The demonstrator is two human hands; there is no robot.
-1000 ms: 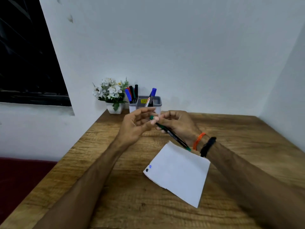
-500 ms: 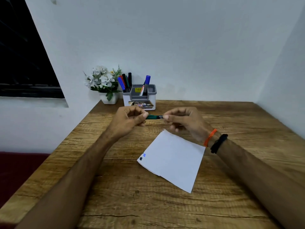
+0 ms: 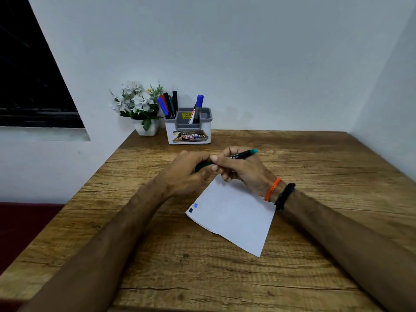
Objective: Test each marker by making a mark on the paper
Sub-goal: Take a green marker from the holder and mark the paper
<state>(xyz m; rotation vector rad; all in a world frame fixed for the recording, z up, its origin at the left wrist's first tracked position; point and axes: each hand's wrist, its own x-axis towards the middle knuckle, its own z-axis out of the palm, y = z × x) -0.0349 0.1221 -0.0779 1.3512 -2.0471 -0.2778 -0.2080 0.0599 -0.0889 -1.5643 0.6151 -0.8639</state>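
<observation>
My right hand [image 3: 238,171] grips a thin green marker [image 3: 244,154] whose teal end points up and to the right. My left hand [image 3: 191,171] is closed around the marker's dark green cap [image 3: 202,166], right against the right hand's fingertips. Whether cap and marker are joined is hidden by the fingers. Both hands hover over the far corner of a white paper [image 3: 234,215] lying on the wooden table [image 3: 326,167]. The paper carries a blue mark [image 3: 195,205] and a dark mark [image 3: 191,210] near its left corner.
A white and grey holder [image 3: 189,129] at the table's back holds several markers, one blue marker [image 3: 198,106] standing apart in its middle slot. A white flower pot [image 3: 146,128] stands to its left. Walls close the back and right side; the table's left edge drops off.
The hands have come lower and nearer the paper. The marker has turned from lying level between the hands to pointing its teal end up right, and my left hand now closes on the cap.
</observation>
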